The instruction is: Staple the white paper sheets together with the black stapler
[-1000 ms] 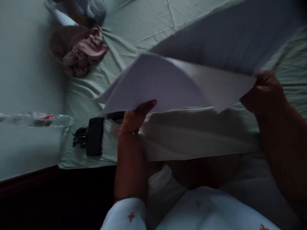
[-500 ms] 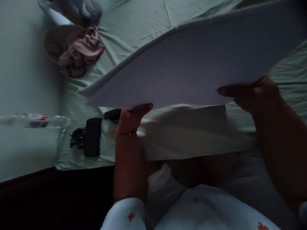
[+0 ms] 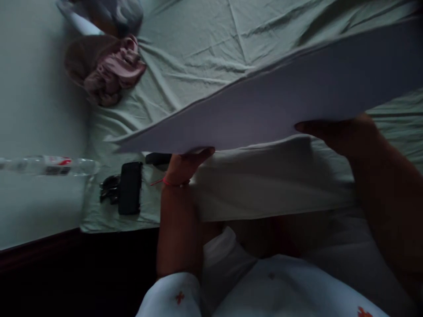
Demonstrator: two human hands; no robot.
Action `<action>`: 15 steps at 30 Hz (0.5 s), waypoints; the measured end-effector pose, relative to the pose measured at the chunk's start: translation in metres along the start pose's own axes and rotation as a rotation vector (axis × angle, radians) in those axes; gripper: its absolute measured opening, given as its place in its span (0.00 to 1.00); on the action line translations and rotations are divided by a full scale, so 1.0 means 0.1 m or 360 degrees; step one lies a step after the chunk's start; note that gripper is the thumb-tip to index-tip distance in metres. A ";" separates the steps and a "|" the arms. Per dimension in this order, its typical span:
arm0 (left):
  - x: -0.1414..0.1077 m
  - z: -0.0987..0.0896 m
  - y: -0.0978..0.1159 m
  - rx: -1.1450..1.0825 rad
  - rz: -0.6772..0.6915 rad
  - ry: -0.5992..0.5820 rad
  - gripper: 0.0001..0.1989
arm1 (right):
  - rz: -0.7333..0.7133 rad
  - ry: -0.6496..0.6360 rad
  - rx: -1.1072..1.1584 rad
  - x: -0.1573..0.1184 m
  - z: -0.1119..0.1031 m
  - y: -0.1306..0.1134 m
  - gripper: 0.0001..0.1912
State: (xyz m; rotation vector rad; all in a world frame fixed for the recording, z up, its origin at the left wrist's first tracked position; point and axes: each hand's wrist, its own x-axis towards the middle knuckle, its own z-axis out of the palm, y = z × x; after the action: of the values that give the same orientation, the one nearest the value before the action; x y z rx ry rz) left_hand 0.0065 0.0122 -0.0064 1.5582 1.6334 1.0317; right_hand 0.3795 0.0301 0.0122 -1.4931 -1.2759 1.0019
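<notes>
White paper [image 3: 257, 105], edge apparently layered, slanted over rumpled green cloth [image 3: 201, 57], held by both hands. Left hand [image 3: 185, 166] gripped near edge; right hand [image 3: 346, 134] did likewise farther right — fingers beneath hidden. Main risk, by judgement: far side reached well beyond grip, so slack hold could let layers slide or fold; dipping left corner might brush dark object [image 3: 157, 158] beside left hand.

Red motifs [image 3: 179, 297] mark the white shirt [image 3: 280, 288], red cord [image 3: 168, 182] the wrist [image 3: 176, 178].
</notes>
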 end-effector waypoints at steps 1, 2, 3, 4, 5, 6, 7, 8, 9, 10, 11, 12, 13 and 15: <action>-0.01 0.03 0.05 -0.0020 0.0012 0.0022 0.19 | -0.0007 -0.0052 0.0037 0.00 0.01 -0.01 0.30; -0.01 0.06 0.10 -0.0067 0.0008 0.0047 0.19 | -0.0012 -0.0085 0.0076 0.01 0.01 -0.02 0.30; -0.01 0.08 0.15 -0.0135 -0.0023 0.0051 0.19 | -0.0016 -0.0093 0.0106 0.02 0.01 -0.03 0.29; -0.02 0.10 0.20 -0.0208 -0.0069 0.0035 0.20 | -0.0012 -0.0083 0.0122 0.02 0.01 -0.04 0.28; -0.02 0.12 0.25 -0.0292 -0.0130 0.0017 0.21 | 0.0007 -0.0070 0.0131 0.03 0.00 -0.04 0.27; -0.02 0.13 0.30 -0.0377 -0.0204 -0.0008 0.22 | 0.0045 -0.0063 0.0145 0.03 -0.01 -0.03 0.25; -0.03 0.14 0.34 -0.0459 -0.0280 -0.0020 0.23 | 0.0101 -0.0075 0.0166 0.04 -0.02 -0.03 0.24; -0.03 0.15 0.37 -0.0539 -0.0358 -0.0021 0.23 | 0.0170 -0.0099 0.0197 0.04 -0.03 -0.02 0.23; -0.04 0.16 0.39 -0.0609 -0.0432 -0.0017 0.22 | 0.0243 -0.0127 0.0239 0.04 -0.04 -0.01 0.22; -0.04 0.17 0.41 -0.0663 -0.0495 -0.0019 0.21 | 0.0314 -0.0150 0.0289 0.04 -0.05 -0.01 0.22; -0.05 0.19 0.42 -0.0697 -0.0542 -0.0036 0.21 | 0.0381 -0.0160 0.0339 0.04 -0.05 -0.01 0.22; -0.05 0.20 0.43 -0.0716 -0.0567 -0.0062 0.20 | 0.0448 -0.0157 0.0377 0.04 -0.05 -0.01 0.22; -0.05 0.21 0.43 -0.0727 -0.0576 -0.0096 0.20 | 0.0516 -0.0150 0.0395 0.04 -0.05 -0.01 0.22; -0.06 0.24 0.42 -0.0743 -0.0560 -0.0179 0.22 | 0.0626 -0.0137 0.0392 0.03 -0.04 -0.02 0.22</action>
State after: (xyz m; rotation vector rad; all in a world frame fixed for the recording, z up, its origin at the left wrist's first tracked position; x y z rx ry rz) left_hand 0.0481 0.0086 0.0188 0.9644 1.3969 1.0186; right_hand 0.3830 0.0329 0.0155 -1.5491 -0.8909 1.4365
